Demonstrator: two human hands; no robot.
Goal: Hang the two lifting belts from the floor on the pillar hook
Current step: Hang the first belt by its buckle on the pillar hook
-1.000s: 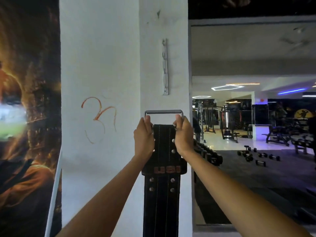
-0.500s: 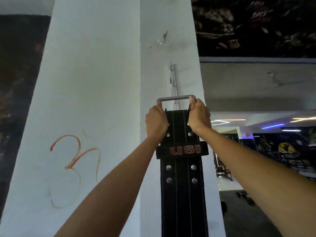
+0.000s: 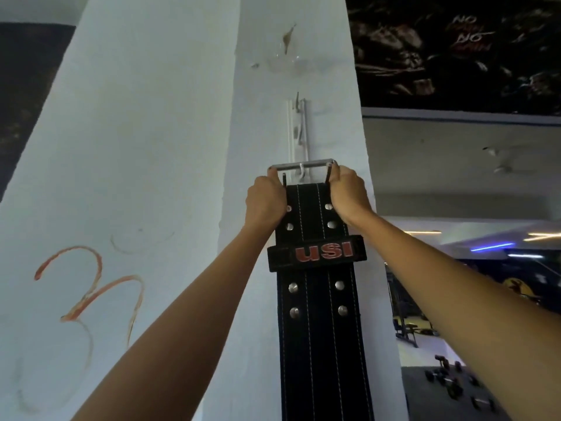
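1. Your left hand (image 3: 265,202) is closed around the left edge of the black lifting belt (image 3: 318,299), right at its top.
2. Your right hand (image 3: 349,197) is clenched on the right edge, level with the other.
3. The belt's steel buckle (image 3: 303,166) sits against the white pillar (image 3: 170,147), its bar crossing a prong of the hook rail (image 3: 299,132) (whether it has caught there is unclear).
4. The strap hangs straight down along the pillar.

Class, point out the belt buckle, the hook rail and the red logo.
Buckle (image 3: 303,165): head view, on its top metal bar.
Hook rail (image 3: 299,129): head view, on the white strip on the pillar.
Logo (image 3: 324,252): head view, on the middle red letter.
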